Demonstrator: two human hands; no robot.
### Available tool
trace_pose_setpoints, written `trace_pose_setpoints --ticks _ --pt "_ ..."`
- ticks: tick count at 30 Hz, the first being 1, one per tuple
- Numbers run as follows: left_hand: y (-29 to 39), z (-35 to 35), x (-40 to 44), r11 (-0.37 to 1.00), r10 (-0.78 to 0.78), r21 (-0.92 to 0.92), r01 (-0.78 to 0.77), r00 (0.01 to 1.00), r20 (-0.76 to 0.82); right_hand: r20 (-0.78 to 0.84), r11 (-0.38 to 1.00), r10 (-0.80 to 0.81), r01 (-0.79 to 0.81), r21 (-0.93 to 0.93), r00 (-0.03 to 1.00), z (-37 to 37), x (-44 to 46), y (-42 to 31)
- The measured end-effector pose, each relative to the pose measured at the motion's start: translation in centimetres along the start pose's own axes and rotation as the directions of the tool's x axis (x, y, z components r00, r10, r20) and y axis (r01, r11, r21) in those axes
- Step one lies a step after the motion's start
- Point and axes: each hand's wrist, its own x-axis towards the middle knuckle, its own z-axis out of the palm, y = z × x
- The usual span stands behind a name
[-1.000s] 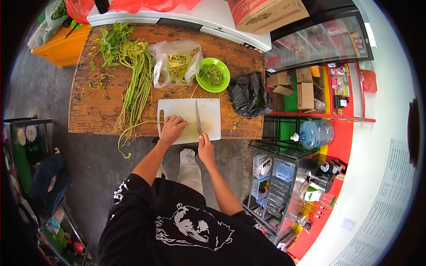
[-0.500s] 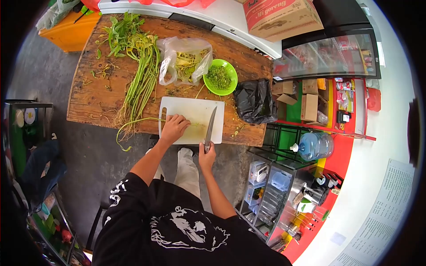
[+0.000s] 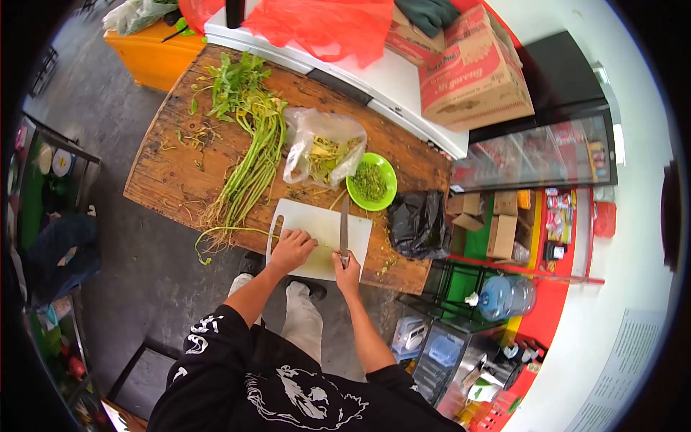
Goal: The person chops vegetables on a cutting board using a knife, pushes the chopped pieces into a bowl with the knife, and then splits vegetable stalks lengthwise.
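Note:
My left hand point(image 3: 294, 249) is closed on a green stem over the left half of the white cutting board point(image 3: 317, 216); the stem's rooted end point(image 3: 203, 252) trails left past the board. In my right hand point(image 3: 346, 266) is the handle of a knife point(image 3: 344, 229), its blade pointing away from me over the board's right side. Long green stems with leaves and roots point(image 3: 255, 158) lie left of the board. Beyond the board are a clear plastic bag point(image 3: 301, 137) with yellowish leaves and a green bowl point(image 3: 389, 181) of chopped greens.
A black plastic bag point(image 3: 417, 223) sits at the right end of the wooden table point(image 3: 162, 162). Cardboard boxes point(image 3: 471, 75) and red plastic point(image 3: 331, 29) rest on the white surface behind. A water bottle point(image 3: 504, 297) stands at the right.
The view has shifted, so the table sits lower and tilted. The knife has swung from leaning right to pointing nearly straight away. My left hand stays on the stem.

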Motion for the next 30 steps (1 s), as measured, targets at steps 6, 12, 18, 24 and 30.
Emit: trace_pose_setpoints --ticks 6,12,18,24,30 --pt "-0.1 0.0 -0.2 1.000 0.000 0.008 0.000 1.000 -0.026 -0.015 0.980 -0.150 0.150 0.129 0.989 0.7 8.0 -9.9" --pt "-0.2 0.4 -0.3 1.000 -0.017 0.006 0.017 0.999 -0.040 -0.252 0.959 -0.196 0.239 0.151 0.948 3.3 12.7 -15.3" --pt "-0.6 0.7 -0.1 1.000 -0.023 0.009 0.023 0.999 -0.039 -0.171 0.906 0.020 0.055 0.419 0.985 4.8 3.2 -8.2" --pt "-0.5 0.3 -0.4 1.000 -0.017 -0.008 0.017 0.999 -0.047 -0.103 0.899 0.307 -0.253 0.358 0.946 3.6 -12.9 0.4" --pt "-0.3 0.2 -0.1 0.999 0.007 -0.031 -0.007 1.000 0.003 -0.058 0.893 0.395 -0.368 0.259 0.917 3.2 -18.7 0.7"
